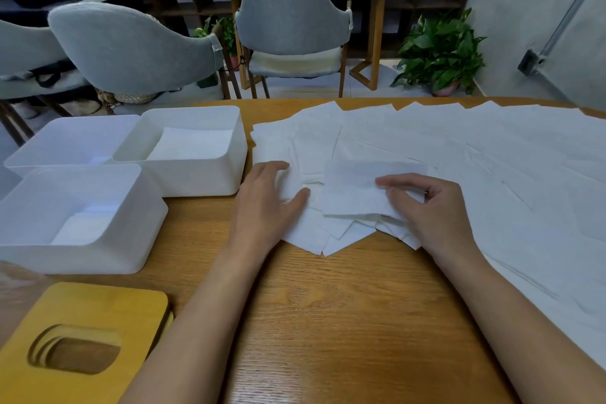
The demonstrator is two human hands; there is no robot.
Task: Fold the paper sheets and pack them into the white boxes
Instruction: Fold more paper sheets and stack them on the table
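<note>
Several white paper sheets (459,154) lie spread and overlapping over the wooden table's far and right side. My right hand (433,210) pinches one folded sheet (354,190) between thumb and fingers, its edge lifted slightly off the pile. My left hand (265,203) rests flat on the sheets just left of it, fingers straight. Three white boxes stand at the left: the far right box (210,170) holds folded paper, the near box (98,256) also holds folded paper, and the far left box (39,157) looks empty.
Stacked yellow wooden lids (108,321) with an oval slot lie at the near left. The wooden table (344,321) shows bare wood between my forearms. Grey chairs (292,20), a round table and a potted plant (439,52) stand beyond the far edge.
</note>
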